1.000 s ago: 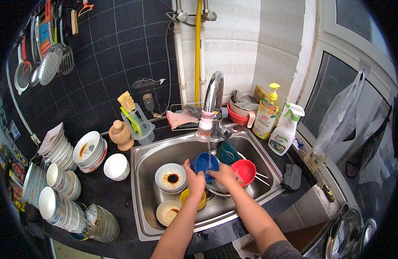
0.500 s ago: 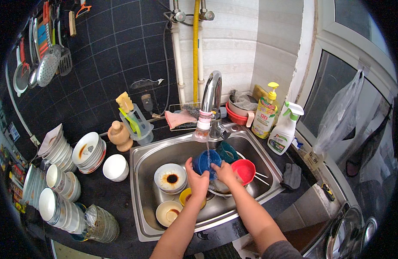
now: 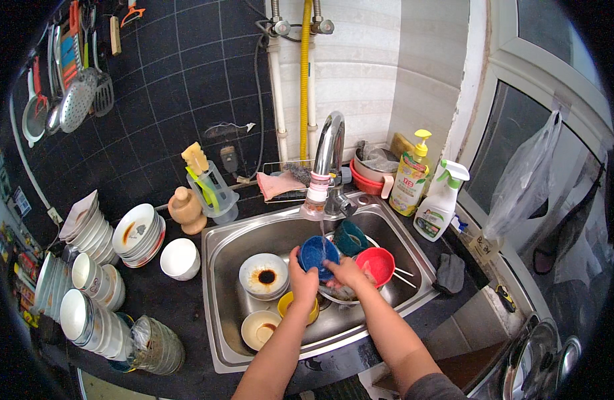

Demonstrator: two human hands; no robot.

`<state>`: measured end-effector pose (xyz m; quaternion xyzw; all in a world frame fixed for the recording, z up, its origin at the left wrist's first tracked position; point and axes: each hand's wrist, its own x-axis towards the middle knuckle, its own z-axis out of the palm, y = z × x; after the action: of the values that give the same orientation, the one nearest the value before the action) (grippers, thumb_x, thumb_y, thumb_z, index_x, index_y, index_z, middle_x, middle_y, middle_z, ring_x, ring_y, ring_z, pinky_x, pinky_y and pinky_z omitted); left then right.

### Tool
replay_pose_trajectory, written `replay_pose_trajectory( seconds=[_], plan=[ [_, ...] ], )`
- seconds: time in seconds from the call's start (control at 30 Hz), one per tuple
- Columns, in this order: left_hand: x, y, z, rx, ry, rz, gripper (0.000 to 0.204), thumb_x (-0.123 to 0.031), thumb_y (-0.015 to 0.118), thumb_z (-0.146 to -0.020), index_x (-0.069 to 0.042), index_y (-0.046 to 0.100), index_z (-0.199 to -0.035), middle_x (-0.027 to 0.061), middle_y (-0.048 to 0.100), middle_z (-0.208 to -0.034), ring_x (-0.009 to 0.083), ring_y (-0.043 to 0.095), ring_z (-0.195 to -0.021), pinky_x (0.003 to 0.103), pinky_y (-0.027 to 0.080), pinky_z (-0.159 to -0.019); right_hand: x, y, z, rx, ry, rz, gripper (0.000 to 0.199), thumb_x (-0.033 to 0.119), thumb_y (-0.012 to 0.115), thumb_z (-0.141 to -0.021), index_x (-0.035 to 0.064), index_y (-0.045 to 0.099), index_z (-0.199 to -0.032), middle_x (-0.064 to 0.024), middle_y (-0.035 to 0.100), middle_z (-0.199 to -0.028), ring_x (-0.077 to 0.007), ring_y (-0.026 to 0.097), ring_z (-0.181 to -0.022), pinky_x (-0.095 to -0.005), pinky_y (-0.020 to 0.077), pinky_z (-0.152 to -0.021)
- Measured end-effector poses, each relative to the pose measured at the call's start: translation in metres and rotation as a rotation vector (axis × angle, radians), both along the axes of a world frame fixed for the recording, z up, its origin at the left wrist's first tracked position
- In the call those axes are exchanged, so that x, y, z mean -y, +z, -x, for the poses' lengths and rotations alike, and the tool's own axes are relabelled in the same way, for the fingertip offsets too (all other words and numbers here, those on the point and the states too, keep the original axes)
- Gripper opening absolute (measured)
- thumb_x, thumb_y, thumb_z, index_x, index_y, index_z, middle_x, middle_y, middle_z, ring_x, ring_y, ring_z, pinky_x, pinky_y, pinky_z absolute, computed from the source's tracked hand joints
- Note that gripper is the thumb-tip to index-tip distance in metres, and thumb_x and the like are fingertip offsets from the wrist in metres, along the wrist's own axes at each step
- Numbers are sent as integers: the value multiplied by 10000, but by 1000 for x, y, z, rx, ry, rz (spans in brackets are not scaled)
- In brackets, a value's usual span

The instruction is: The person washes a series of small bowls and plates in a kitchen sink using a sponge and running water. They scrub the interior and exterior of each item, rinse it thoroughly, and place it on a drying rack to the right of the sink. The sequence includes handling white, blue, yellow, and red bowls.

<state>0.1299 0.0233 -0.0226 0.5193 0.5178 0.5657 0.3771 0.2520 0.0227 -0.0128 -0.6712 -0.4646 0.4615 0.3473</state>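
A small blue bowl [image 3: 317,254] is held under a thin stream from the chrome tap [image 3: 328,155]. My left hand [image 3: 302,281] grips its left rim. My right hand [image 3: 347,273] presses against its lower right side; whether it holds a sponge is hidden. Both hands hover over the steel sink [image 3: 221,301]. Right beside the blue bowl lie a teal bowl [image 3: 352,235] and a red bowl [image 3: 377,263]. A yellow bowl [image 3: 285,309] peeks out below my left wrist.
In the sink sit a white bowl with brown residue [image 3: 263,275] and a cream bowl [image 3: 259,328]. Stacked white plates [image 3: 137,230] and bowls [image 3: 87,315] crowd the dark counter at left. Soap bottle [image 3: 409,175] and spray bottle [image 3: 437,203] stand at right.
The blue bowl has shifted slightly up and left under the tap, with both hands staying on it.
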Motion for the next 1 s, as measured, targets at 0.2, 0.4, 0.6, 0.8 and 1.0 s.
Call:
replay_pose_trajectory(
  seconds=[0.2, 0.4, 0.6, 0.8, 1.0],
  plan=[
    [-16, -25, 7, 297, -45, 194, 382, -45, 505, -789, -43, 485, -1170, 118, 579, -1010, 172, 588, -707, 260, 486, -515, 2, 8, -8, -290, -68, -183, 333, 158, 505, -835, 45, 517, -1149, -128, 613, -862, -182, 593, -536, -285, 480, -378],
    [-10, -17, 3, 645, -247, 598, 277, -47, 447, -853, -20, 444, -1129, 151, 531, -1041, 287, 596, -818, 370, 569, -549, 18, 24, 5, -160, -304, -318, 341, 225, 621, -772, 11, 595, -1036, -109, 627, -796, -160, 576, -503, -256, 458, -373],
    [-6, -4, 3, 568, -358, 603, 316, -112, 475, -818, -16, 441, -1117, 148, 541, -996, 256, 598, -769, 352, 552, -526, 20, 39, -7, 101, -396, -198, 587, 540, 572, -735, 2, 619, -966, -193, 634, -851, -257, 636, -673, -326, 485, -626],
    [-19, -29, 3, 715, -394, 728, 405, -390, 488, -824, -69, 475, -1070, 110, 567, -903, 217, 582, -682, 336, 483, -471, 2, -6, -14, 27, -306, -173, 667, 612, 519, -744, -22, 545, -950, -76, 527, -667, -147, 492, -497, -268, 394, -413],
    [-7, 10, 9, 596, -419, 716, 549, -563, 525, -763, -100, 503, -1057, 96, 583, -910, 195, 573, -700, 312, 441, -457, 4, 3, -20, -305, -207, 107, 553, 516, 463, -786, -4, 528, -962, -61, 495, -608, -152, 470, -447, -280, 412, -390]
  ],
)
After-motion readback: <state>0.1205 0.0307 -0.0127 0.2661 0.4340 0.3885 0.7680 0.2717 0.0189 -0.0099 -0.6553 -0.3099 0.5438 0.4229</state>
